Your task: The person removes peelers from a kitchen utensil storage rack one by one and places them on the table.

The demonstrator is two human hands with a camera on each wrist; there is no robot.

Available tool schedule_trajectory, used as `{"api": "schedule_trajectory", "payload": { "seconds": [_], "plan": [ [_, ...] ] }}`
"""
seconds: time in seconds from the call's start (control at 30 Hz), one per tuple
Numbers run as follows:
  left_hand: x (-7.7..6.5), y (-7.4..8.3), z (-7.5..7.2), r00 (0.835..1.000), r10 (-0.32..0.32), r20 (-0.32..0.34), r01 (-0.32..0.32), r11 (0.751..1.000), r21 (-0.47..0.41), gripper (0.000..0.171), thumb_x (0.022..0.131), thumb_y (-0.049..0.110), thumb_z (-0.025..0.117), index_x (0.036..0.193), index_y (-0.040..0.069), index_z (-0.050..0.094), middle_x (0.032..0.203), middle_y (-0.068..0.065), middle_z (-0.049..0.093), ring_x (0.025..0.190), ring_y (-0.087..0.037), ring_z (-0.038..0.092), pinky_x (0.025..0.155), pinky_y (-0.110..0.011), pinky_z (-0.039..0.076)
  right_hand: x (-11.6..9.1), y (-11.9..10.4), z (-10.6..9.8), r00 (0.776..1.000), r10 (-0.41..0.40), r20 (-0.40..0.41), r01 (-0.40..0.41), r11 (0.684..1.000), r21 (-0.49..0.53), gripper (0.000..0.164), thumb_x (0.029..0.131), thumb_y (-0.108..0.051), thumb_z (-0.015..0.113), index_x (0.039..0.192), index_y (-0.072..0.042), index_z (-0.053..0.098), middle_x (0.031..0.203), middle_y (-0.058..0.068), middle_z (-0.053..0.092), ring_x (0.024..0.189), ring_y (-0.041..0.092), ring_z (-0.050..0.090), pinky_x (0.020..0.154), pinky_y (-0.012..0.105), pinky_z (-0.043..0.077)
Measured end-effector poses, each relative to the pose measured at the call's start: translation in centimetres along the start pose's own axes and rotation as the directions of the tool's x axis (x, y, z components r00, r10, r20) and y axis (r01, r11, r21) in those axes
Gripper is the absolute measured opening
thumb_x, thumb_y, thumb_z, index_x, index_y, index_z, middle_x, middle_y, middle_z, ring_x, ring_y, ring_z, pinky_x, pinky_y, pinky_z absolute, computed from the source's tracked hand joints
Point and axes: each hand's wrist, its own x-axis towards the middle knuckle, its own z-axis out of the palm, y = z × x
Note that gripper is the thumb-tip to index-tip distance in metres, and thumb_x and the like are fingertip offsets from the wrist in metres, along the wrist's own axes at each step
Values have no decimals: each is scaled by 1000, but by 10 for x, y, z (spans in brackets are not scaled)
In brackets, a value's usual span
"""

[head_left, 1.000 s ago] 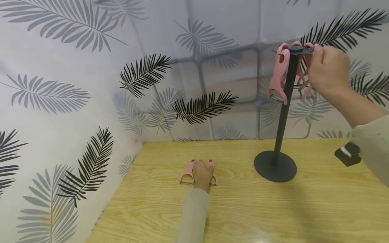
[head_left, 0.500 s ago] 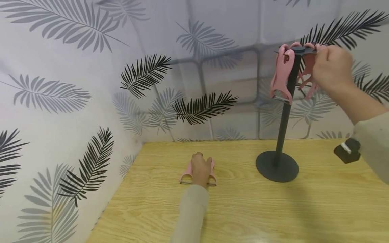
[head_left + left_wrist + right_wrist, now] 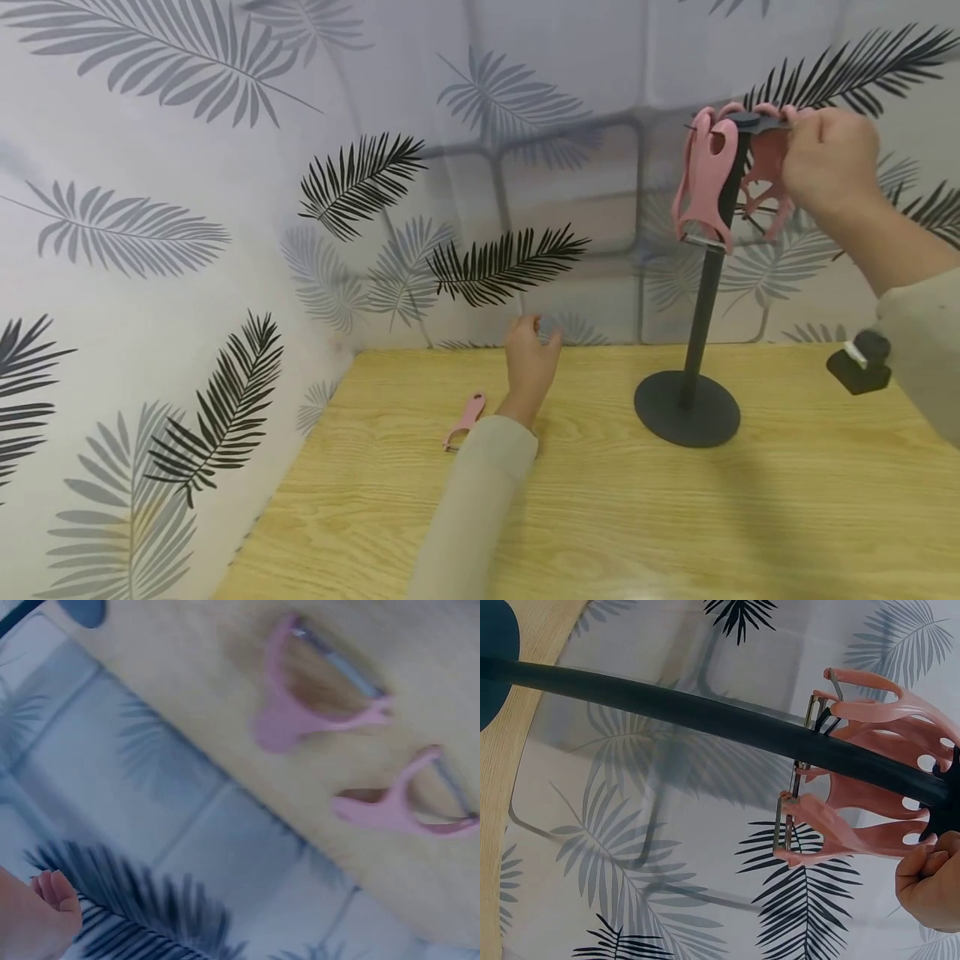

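Note:
My left hand (image 3: pixel 531 360) is raised over the back of the table, fingers loosely curled with nothing in them. Below it a pink peeler (image 3: pixel 471 414) lies on the wood; the sleeve mostly hides a second one in the head view. The left wrist view shows both, the nearer peeler (image 3: pixel 300 712) and the other peeler (image 3: pixel 397 806). My right hand (image 3: pixel 832 162) grips the top of a black hanging stand (image 3: pixel 701 317) at its right side. Several pink peelers (image 3: pixel 708 183) hang from its hooks, handles up, and more peelers (image 3: pixel 885 765) show in the right wrist view.
The stand's round base (image 3: pixel 686 410) rests on the wooden table (image 3: pixel 600 500). A leaf-patterned cloth (image 3: pixel 375 275) covers the wall behind and to the left. A small black device (image 3: pixel 858 362) shows by the right sleeve.
My left hand has lifted away from the two peelers on the table, up and to the right. The stand and its peelers have shifted slightly right with my right hand.

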Motion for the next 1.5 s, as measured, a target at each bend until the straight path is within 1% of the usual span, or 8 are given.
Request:
{"api": "schedule_trajectory", "payload": {
  "seconds": [0.1, 0.2, 0.3, 0.5, 0.87, 1.17, 1.37, 1.5],
  "plan": [
    [6, 27, 4, 997, 76, -22, -77, 994, -82, 32, 86, 17, 66, 111, 0, 59, 100, -12, 59, 94, -23, 56, 83, -29, 49, -1, 0, -3, 1000, 10, 20, -10, 1000, -3, 44, 99, -37, 22, 72, -9, 40, 56, -13, 37, 52, 5, 36, 42, 22, 32],
    [11, 55, 8, 987, 152, -56, -160, 971, -176, 33, 85, 19, 66, 112, 0, 59, 97, -12, 57, 92, -22, 54, 81, -25, 48, -2, 0, -4, 1000, -1, 24, 1, 1000, 1, 44, 99, -36, 24, 70, -9, 42, 57, -14, 38, 53, 4, 38, 41, 21, 34],
    [17, 82, 10, 966, 240, -97, -257, 935, -246, 33, 86, 20, 66, 111, 0, 59, 96, -12, 56, 91, -22, 53, 81, -20, 46, -2, 0, -6, 1000, -14, 27, 14, 1000, -5, 44, 99, -35, 25, 68, -9, 42, 56, -14, 39, 53, 4, 38, 41, 21, 34],
    [15, 129, 16, 917, 368, -155, -397, 879, -264, 33, 85, 19, 67, 111, 0, 59, 101, -13, 60, 95, -20, 57, 84, -11, 45, -6, 1, -6, 998, -56, 25, 56, 998, -24, 47, 99, -36, 25, 66, -6, 40, 52, -12, 38, 51, 7, 37, 41, 22, 32],
    [16, 170, 28, 925, 328, -190, -369, 896, -248, 40, 84, 24, 69, 116, 4, 57, 106, -7, 58, 96, -14, 55, 79, -4, 40, -5, -2, -8, 997, -71, 22, 72, 997, -31, 48, 99, -39, 26, 65, -8, 38, 48, -13, 35, 43, 5, 34, 37, 23, 30],
    [18, 188, 32, 963, 200, -182, -247, 925, -290, 41, 81, 27, 71, 115, 8, 58, 102, -2, 57, 87, -3, 55, 72, -1, 40, -8, -4, -4, 996, -93, 8, 94, 994, -62, 49, 98, -42, 27, 67, -6, 41, 46, -14, 37, 46, 5, 37, 40, 23, 32],
    [14, 190, 34, 963, 214, -167, -255, 923, -288, 35, 81, 20, 71, 111, 5, 59, 104, -4, 58, 90, -5, 58, 78, -1, 42, -10, -2, -4, 997, -73, 29, 75, 995, -64, 52, 98, -44, 24, 66, -6, 40, 46, -11, 37, 43, 8, 36, 38, 24, 31],
    [13, 189, 36, 954, 234, -188, -280, 919, -279, 34, 81, 21, 72, 108, 5, 60, 101, -4, 58, 87, -5, 57, 76, -1, 42, -10, 1, -5, 997, -77, 20, 78, 995, -62, 52, 98, -44, 25, 65, -6, 40, 47, -12, 36, 45, 7, 36, 39, 23, 31]
  ]
}}
